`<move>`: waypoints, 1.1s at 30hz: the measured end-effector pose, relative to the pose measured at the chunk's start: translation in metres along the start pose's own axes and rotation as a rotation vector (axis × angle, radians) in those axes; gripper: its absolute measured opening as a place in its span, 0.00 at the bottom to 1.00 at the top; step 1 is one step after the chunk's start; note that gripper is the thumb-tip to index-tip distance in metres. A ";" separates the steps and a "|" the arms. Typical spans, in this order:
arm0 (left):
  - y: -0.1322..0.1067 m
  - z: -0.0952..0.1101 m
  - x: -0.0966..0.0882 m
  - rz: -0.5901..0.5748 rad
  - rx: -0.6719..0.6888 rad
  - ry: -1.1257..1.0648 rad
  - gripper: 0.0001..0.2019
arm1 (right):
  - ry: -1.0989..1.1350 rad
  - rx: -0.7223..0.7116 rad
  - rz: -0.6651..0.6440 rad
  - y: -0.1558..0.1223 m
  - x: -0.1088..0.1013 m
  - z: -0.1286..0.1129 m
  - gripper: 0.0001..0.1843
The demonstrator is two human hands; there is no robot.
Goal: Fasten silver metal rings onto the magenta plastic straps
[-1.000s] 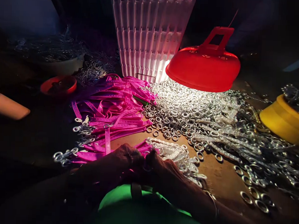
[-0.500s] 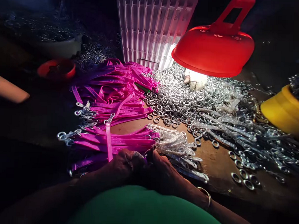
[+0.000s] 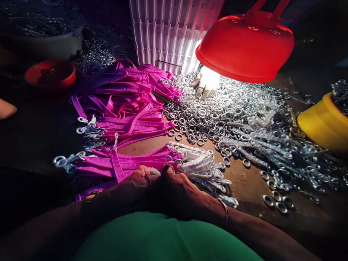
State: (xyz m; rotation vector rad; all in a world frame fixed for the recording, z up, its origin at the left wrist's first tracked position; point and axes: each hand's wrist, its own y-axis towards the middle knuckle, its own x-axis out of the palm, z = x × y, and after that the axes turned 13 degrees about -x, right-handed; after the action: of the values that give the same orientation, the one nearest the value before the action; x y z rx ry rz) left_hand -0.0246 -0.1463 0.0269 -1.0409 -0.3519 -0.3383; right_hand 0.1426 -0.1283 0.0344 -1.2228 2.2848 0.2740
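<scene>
My left hand [image 3: 140, 179], with a wrap on a fingertip, is closed around a pink strap [image 3: 117, 164]. The strap sticks out up and to the left, ending in a small metal chain piece [image 3: 115, 141]. My right hand [image 3: 182, 186] is closed with its fingertips against those of the left. Whatever its fingers pinch is hidden. Just beyond both hands lies a row of pink straps [image 3: 133, 163] with metal clips [image 3: 66, 161] on their left ends. White braided cords [image 3: 203, 164] lie to the right of that row, close to my right hand.
A red lamp [image 3: 247, 49] hangs low over a heap of metal rings [image 3: 232, 100], where another person's gloved hand [image 3: 207, 84] reaches in. More pink straps [image 3: 129, 91] are piled behind. A yellow bucket [image 3: 330, 120] stands right, a red bowl [image 3: 52, 75] left, a ribbed panel [image 3: 171, 31] behind.
The view has shifted slightly, so most things sit further left and higher. The other person's gloved hand has moved left in the rings. My hands stay together, and the strap's chain end has tipped more upright.
</scene>
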 end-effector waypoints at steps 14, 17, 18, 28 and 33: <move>-0.007 -0.018 0.008 0.049 0.136 0.092 0.15 | 0.118 -0.038 0.088 -0.015 0.014 0.006 0.10; 0.004 -0.024 -0.002 0.063 0.123 0.081 0.12 | 0.086 0.005 -0.011 -0.014 0.017 0.008 0.07; 0.006 -0.026 -0.005 0.059 0.121 0.081 0.11 | 0.046 0.006 -0.042 -0.014 0.017 0.010 0.08; -0.004 -0.006 0.000 -0.097 0.145 0.132 0.17 | -0.059 -0.088 -0.128 -0.006 -0.006 0.006 0.07; -0.035 0.028 -0.015 0.094 0.185 0.297 0.09 | -0.126 -0.176 0.034 -0.016 -0.024 -0.001 0.06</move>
State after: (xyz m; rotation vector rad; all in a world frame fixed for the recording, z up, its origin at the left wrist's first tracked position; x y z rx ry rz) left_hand -0.0564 -0.1368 0.0604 -0.8084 -0.0652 -0.3631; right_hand 0.1662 -0.1203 0.0490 -1.2167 2.2115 0.5588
